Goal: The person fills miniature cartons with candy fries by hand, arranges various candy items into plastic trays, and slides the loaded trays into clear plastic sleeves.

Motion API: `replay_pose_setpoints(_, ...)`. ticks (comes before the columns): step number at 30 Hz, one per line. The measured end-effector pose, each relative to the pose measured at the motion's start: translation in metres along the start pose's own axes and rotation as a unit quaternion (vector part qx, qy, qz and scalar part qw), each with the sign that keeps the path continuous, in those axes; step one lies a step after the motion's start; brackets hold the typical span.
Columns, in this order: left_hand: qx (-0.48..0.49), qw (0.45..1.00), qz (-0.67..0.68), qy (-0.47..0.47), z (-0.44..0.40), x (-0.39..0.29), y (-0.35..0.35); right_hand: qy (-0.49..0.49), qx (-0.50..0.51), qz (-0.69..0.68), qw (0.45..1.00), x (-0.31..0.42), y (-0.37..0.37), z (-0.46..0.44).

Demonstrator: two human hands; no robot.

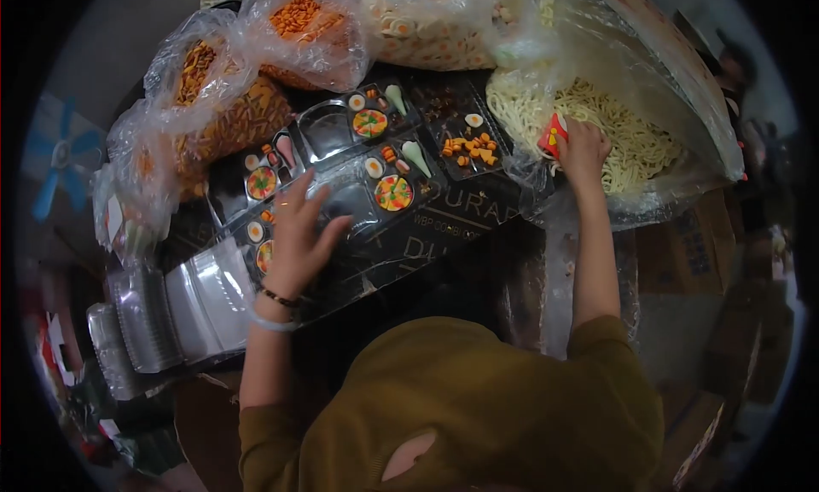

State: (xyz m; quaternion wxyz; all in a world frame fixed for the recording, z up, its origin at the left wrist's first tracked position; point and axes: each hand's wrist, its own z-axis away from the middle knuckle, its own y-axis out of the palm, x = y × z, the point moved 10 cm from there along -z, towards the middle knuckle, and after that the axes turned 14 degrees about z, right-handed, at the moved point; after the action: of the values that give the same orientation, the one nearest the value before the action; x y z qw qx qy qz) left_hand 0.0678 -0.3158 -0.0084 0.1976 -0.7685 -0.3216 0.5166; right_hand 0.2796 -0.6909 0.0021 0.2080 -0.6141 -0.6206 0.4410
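Note:
My left hand (300, 229) hovers with spread fingers over the clear plastic trays, nothing visible in it. Beneath and beside it, trays (345, 204) hold small round pizza-like pieces (393, 193), egg-like pieces (374, 168) and a pale green drumstick-shaped piece (416, 159). At the right, my right hand (585, 151) grips a small red packet (554, 137) with a yellow mark, at the edge of a big open bag of pale noodle-like strands (648, 142). A black tray of small orange pieces (471, 149) lies between my hands.
Clear bags of orange pieces (297, 31), brown pieces (247, 117) and egg-like pieces (418, 36) line the far side. Stacked empty clear trays (205, 300) stand at the left. A cardboard box (687, 249) sits at the lower right, a blue fan (61, 155) far left.

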Motion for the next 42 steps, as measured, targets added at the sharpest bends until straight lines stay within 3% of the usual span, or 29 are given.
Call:
replay_pose_setpoints(3, 0.032, 0.99, 0.138, 0.027, -0.023, -0.048, 0.055, 0.0, 0.106, -0.041, 0.994, -0.018, 0.035, -0.001)
replay_pose_setpoints(4, 0.046, 0.974, 0.221, 0.013, -0.031, -0.059, 0.074, -0.002, -0.013, -0.056, 0.998, -0.02, 0.008, 0.002)
replay_pose_setpoints(5, 0.074, 0.966, 0.249, 0.011, -0.038, -0.065, 0.097, 0.061, 0.005, -0.182, 0.981, -0.03, 0.009, 0.006)
replay_pose_setpoints(7, 0.088, 0.902, 0.416, -0.071, -0.057, -0.07, 0.148, 0.162, 0.05, -0.439, 0.882, -0.024, 0.013, 0.021)
replay_pose_setpoints(8, 0.05, 0.826, 0.548, -0.123, -0.067, -0.076, 0.169, 0.197, 0.077, -0.566, 0.797, -0.007, 0.011, 0.033)
replay_pose_setpoints(10, 0.055, 0.753, 0.62, -0.213, -0.087, -0.093, 0.203, 0.199, 0.161, -0.684, 0.684, 0.038, 0.004, 0.051)
replay_pose_setpoints(12, 0.07, 0.724, 0.649, -0.221, -0.107, -0.083, 0.237, 0.156, 0.189, -0.733, 0.635, 0.059, 0.002, 0.059)
replay_pose_setpoints(13, 0.073, 0.692, 0.68, -0.23, -0.112, -0.083, 0.246, 0.153, 0.161, -0.66, 0.717, 0.038, 0.004, 0.057)
replay_pose_setpoints(15, 0.07, 0.678, 0.677, -0.279, -0.109, -0.078, 0.26, 0.19, 0.131, -0.493, 0.839, -0.028, 0.02, 0.045)
replay_pose_setpoints(16, 0.074, 0.678, 0.672, -0.289, -0.11, -0.078, 0.265, 0.134, 0.049, -0.326, 0.935, -0.058, 0.008, 0.032)
replay_pose_setpoints(18, 0.093, 0.684, 0.659, -0.299, -0.114, -0.081, 0.279, 0.056, 0.046, -0.143, 0.987, -0.077, 0.011, 0.009)
replay_pose_setpoints(19, 0.109, 0.691, 0.651, -0.296, -0.119, -0.086, 0.291, 0.039, 0.053, -0.127, 0.99, -0.077, 0.019, -0.002)
replay_pose_setpoints(23, 0.133, 0.672, 0.664, -0.301, -0.145, -0.105, 0.333, -0.002, 0.249, -0.007, 0.969, -0.068, 0.087, -0.03)
replay_pose_setpoints(24, 0.135, 0.662, 0.673, -0.301, -0.15, -0.103, 0.346, -0.008, 0.234, -0.013, 0.972, -0.066, 0.094, -0.031)
replay_pose_setpoints(28, 0.079, 0.729, 0.617, -0.284, -0.164, -0.069, 0.361, 0.005, 0.184, -0.073, 0.98, -0.086, 0.096, -0.04)
replay_pose_setpoints(30, 0.083, 0.716, 0.624, -0.302, -0.159, -0.063, 0.364, 0.037, 0.185, -0.114, 0.975, -0.107, 0.081, -0.044)
replay_pose_setpoints(33, 0.101, 0.653, 0.671, -0.336, -0.153, -0.074, 0.356, 0.196, 0.247, -0.325, 0.891, -0.14, 0.074, -0.037)
replay_pose_setpoints(35, 0.109, 0.6, 0.713, -0.346, -0.153, -0.09, 0.352, 0.269, 0.251, -0.522, 0.769, -0.146, 0.087, -0.029)
replay_pose_setpoints(37, 0.112, 0.548, 0.748, -0.358, -0.151, -0.099, 0.355, 0.303, 0.193, -0.714, 0.6, -0.128, 0.072, -0.024)
replay_pose_setpoints(40, 0.111, 0.478, 0.793, -0.361, -0.156, -0.114, 0.367, 0.311, 0.193, -0.742, 0.562, -0.101, 0.091, -0.013)
replay_pose_setpoints(41, 0.094, 0.481, 0.795, -0.358, -0.16, -0.113, 0.367, 0.271, 0.233, -0.63, 0.689, -0.098, 0.091, -0.008)
replay_pose_setpoints(42, 0.077, 0.483, 0.797, -0.354, -0.163, -0.112, 0.367, 0.227, 0.258, -0.544, 0.766, -0.093, 0.099, -0.006)
